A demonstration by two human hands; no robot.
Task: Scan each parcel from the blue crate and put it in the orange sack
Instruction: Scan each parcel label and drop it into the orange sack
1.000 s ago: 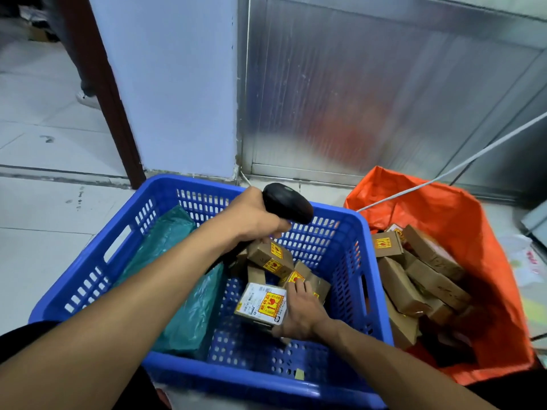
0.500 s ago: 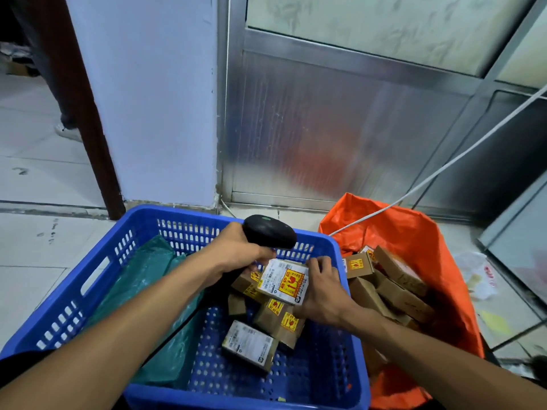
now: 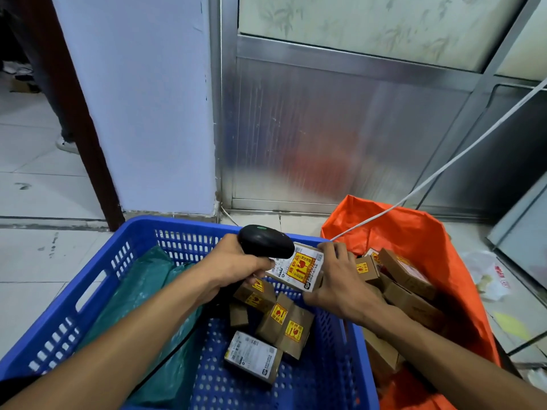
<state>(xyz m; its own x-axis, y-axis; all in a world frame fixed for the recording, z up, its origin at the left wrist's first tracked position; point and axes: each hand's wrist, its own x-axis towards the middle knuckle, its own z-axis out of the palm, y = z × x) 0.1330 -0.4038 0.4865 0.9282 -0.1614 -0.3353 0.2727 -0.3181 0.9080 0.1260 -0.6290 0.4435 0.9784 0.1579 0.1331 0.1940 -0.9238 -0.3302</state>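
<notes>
Fingers of the right hand [image 3: 337, 279] grip a labelled parcel [image 3: 297, 269] over the far right corner of the blue crate [image 3: 97, 279], beside the orange sack [image 3: 429, 241]. Left hand [image 3: 236, 267] grips a black scanner [image 3: 265, 241] just above it.

A pale blue-white pillar [image 3: 139, 108] stands on a light tiled floor [image 3: 38, 255]. Against the pillar's left side leans a dark brown post [image 3: 74, 113]; farther left of it, a white shoe [image 3: 66, 144] rests on the tiles. To the pillar's right, a metal door panel [image 3: 340, 134] with patterned frosted glass [image 3: 370, 25] above. A white cord [image 3: 461, 155] runs diagonally across the panel. Far right of the pillar, what appears to be a crumpled plastic bag [image 3: 488, 273] lies on the floor.
</notes>
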